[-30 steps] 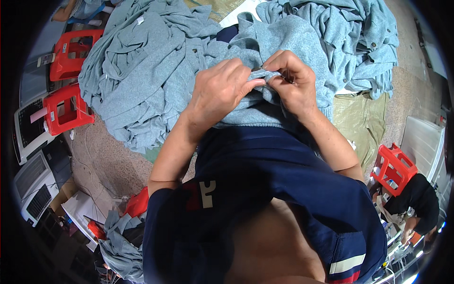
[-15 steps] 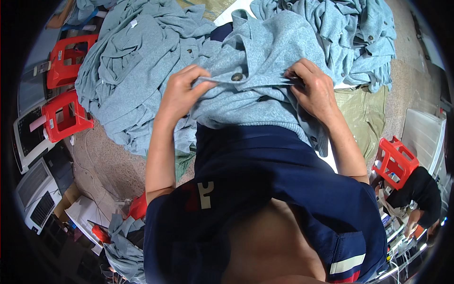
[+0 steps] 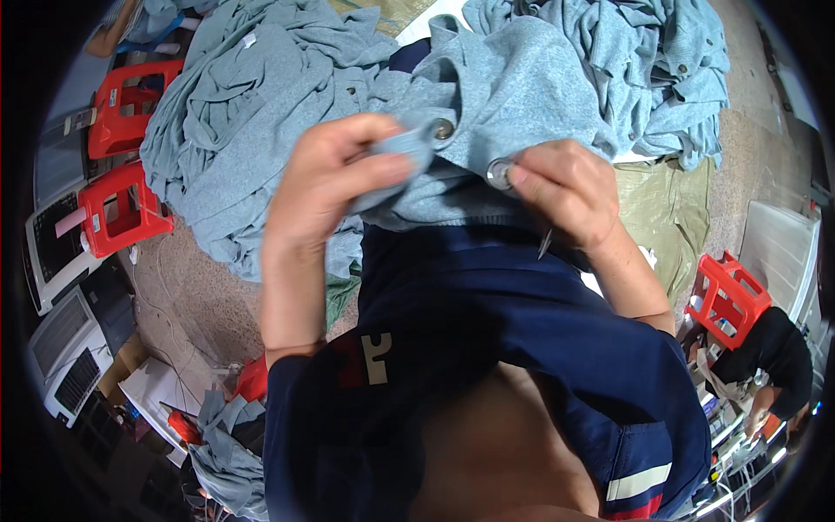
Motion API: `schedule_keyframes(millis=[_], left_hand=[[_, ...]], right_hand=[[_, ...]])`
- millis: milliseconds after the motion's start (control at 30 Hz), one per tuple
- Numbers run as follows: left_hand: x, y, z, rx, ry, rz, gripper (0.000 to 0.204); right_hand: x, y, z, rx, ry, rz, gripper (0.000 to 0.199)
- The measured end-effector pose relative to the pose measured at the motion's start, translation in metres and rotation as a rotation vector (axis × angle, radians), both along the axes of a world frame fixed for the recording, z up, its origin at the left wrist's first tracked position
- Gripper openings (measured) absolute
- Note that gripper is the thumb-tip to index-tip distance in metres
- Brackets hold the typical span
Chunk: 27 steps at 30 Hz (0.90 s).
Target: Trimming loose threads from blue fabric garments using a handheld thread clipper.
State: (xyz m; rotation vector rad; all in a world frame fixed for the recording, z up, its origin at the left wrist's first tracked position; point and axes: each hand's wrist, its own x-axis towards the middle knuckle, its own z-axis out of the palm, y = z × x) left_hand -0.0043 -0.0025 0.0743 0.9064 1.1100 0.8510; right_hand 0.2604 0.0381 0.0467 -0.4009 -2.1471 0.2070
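A light blue knitted cardigan (image 3: 539, 83) is spread in front of me, with a dark button (image 3: 443, 129) near its front edge. My left hand (image 3: 335, 170), somewhat blurred, is closed on a folded edge of the cardigan just left of that button. To the right, my right hand (image 3: 570, 187) is closed round a small metal tool (image 3: 499, 173). Its shiny round end shows at the fingertips, and a thin pointed end sticks out below the palm. The rest of the tool is hidden by the fingers, so its kind is unclear.
Heaps of similar blue knitwear lie to the left (image 3: 252, 130) and the far right (image 3: 652, 61). Red plastic stools (image 3: 126, 213) stand at the left, and another red stool (image 3: 726, 300) at the right, close to a person in black (image 3: 770, 357). Olive sheeting (image 3: 661, 209) lies beyond my right arm.
My right hand has let go of the cardigan edge, and a metal tool now shows in it. The left hand has turned, lifting its bit of edge; the cardigan's lower right part has dropped.
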Motion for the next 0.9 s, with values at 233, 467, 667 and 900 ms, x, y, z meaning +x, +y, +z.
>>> schedule_keyframes(millis=[233, 467, 667, 900], left_hand=[[0.034, 0.002, 0.001, 0.347, 0.191, -0.114, 0.023], [0.033, -0.003, 0.007, 0.689, 0.642, -0.142, 0.029], [0.026, -0.004, 0.005, 0.68, 0.754, -0.117, 0.029], [0.021, 0.001, -0.015, 0.826, 0.782, -0.178, 0.025]], right_hand=[[-0.022, -0.001, -0.006, 0.049, -0.031, 0.014, 0.017], [-0.038, -0.005, 0.003, -0.513, 0.086, 0.072, 0.027], [-0.045, 0.001, -0.007, -0.623, 0.001, 0.059, 0.022], [-0.044, -0.003, -0.014, -0.502, 0.079, 0.039, 0.022]])
